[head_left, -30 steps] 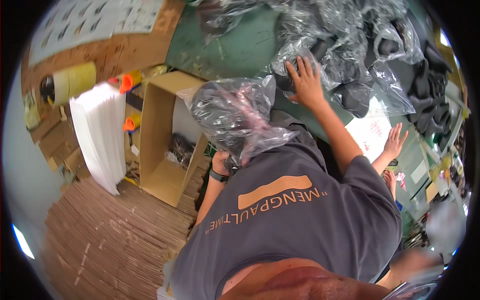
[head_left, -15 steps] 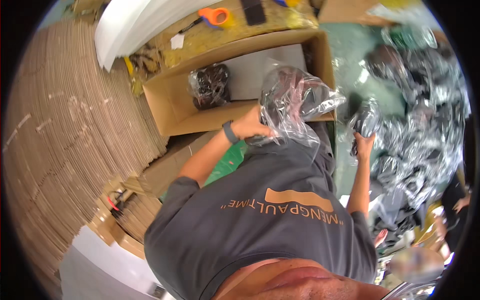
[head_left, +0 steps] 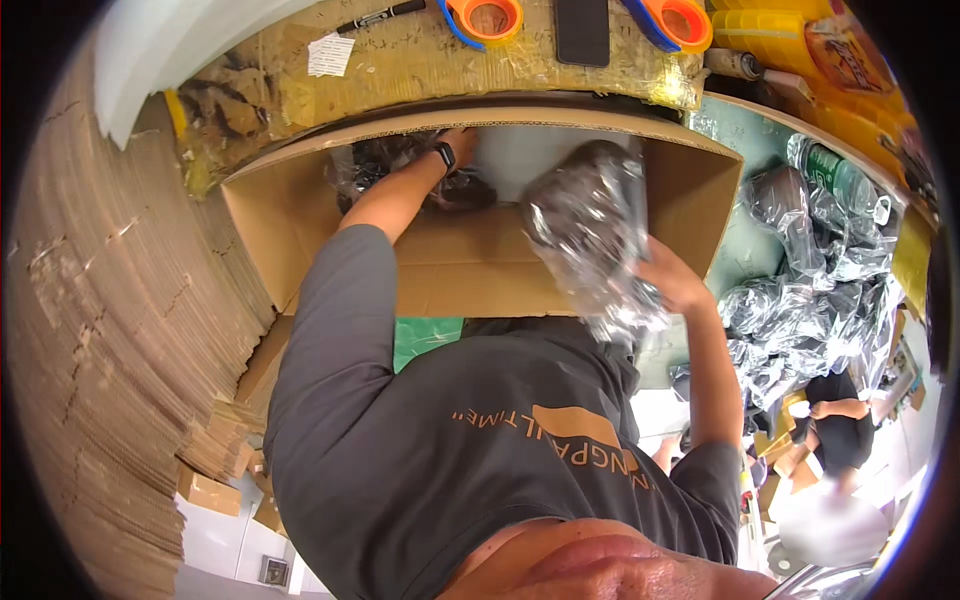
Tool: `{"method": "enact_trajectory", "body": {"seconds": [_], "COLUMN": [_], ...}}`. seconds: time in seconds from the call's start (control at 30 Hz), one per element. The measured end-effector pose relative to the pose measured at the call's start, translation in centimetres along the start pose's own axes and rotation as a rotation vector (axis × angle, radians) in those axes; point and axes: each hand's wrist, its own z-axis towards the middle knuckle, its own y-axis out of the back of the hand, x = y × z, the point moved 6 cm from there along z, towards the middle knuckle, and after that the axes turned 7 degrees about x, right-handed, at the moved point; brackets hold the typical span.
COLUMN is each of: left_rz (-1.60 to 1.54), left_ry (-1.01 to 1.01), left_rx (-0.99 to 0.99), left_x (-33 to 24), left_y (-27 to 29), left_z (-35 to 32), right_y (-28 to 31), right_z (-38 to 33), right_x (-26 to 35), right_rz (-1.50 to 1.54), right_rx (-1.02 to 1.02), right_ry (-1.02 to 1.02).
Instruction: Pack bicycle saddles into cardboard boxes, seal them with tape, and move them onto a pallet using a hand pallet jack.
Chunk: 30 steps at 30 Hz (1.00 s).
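Observation:
An open cardboard box [head_left: 300, 240] lies in front of me. My left hand [head_left: 458, 138], with a dark watch on the wrist, reaches deep into it and rests at a dark item in a clear bag [head_left: 385, 160] on the box bottom; its fingers are hidden. My right hand [head_left: 668, 282] grips the lower end of a second clear plastic bag with a dark item [head_left: 590, 225], held over the box's near wall. My grey shirt fills the lower middle of the view.
Stacks of flattened cardboard [head_left: 110, 330] rise at the left. Beyond the box, a taped ledge carries two orange tape dispensers [head_left: 490, 18], a black phone [head_left: 582, 30] and a marker. A heap of bagged dark items [head_left: 810, 290] lies right, with another person [head_left: 835, 425] below it.
The view has swung closer over the box. My left hand left the bag and went into the box. My right hand now carries the bag above the box.

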Motion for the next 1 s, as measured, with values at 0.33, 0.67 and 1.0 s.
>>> {"method": "enact_trajectory", "body": {"seconds": [0.33, 0.67, 1.0], "left_rz": [-0.117, -0.470, -0.847], "left_ry": [0.356, 0.321, 0.030], "left_rx": [-0.138, -0.416, -0.904], "left_x": [-3.7, -11.4, -34.5], "left_y": [-6.2, -3.8, 40.7], "left_z": [-2.1, -5.8, -10.0], "right_y": [0.9, -8.9, 31.9], "right_z": [31.9, 8.4, -46.1], "right_x": [-11.8, 2.5, -45.0], "right_rz": [-0.305, -1.020, -0.426], "right_rx": [-0.207, 0.014, -2.055], "right_ry": [-0.135, 0.799, -0.194]}}
